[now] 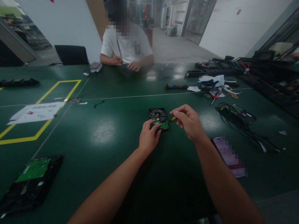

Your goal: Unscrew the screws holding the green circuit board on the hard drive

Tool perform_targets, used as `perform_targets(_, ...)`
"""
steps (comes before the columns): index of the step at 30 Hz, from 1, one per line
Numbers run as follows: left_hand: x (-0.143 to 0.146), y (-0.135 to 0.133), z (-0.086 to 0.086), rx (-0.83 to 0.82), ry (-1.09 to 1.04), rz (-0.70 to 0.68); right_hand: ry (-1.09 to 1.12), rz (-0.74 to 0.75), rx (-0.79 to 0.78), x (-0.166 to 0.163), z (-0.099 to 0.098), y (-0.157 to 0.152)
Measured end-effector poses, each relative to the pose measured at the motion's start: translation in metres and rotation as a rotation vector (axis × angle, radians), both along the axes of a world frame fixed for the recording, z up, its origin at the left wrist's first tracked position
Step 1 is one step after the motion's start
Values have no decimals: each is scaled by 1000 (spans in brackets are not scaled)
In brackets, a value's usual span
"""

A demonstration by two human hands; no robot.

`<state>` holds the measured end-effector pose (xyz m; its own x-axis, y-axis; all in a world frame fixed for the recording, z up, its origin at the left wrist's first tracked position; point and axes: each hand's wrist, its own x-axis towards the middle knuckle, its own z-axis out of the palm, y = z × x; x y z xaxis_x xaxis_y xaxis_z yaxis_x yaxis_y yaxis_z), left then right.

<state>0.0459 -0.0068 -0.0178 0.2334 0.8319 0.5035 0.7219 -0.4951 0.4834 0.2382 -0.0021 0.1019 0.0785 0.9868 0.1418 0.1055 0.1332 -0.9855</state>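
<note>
A hard drive with a black metal body lies on the green table in front of me. A green circuit board covers its near end. My left hand grips that near end, its fingers curled over the board. Just right of the drive, my right hand is raised a little, thumb and index finger pinched together. Whatever lies in the pinch is too small to make out. A small yellow and black piece shows beneath these fingertips; whether the hand touches it is unclear.
A larger drive-like unit lies front left, a phone right of my right arm. Black cables, a red screwdriver and a dark cylindrical tool lie farther right. Across the table sits a person.
</note>
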Motion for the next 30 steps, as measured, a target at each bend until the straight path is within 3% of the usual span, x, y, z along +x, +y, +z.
perform_targets(8, 0, 0, 0, 1, 4, 1, 60, 153, -121, 2, 8, 0)
perform_targets(15, 0, -1, 1, 8, -1, 0, 236, 327, -225, 5, 12, -4)
perform_targets(22, 0, -1, 0, 11, 9, -2, 364, 300, -227, 4, 12, -5)
perform_targets(30, -1, 0, -1, 0, 14, -3, 124, 74, -55, 2, 5, 0)
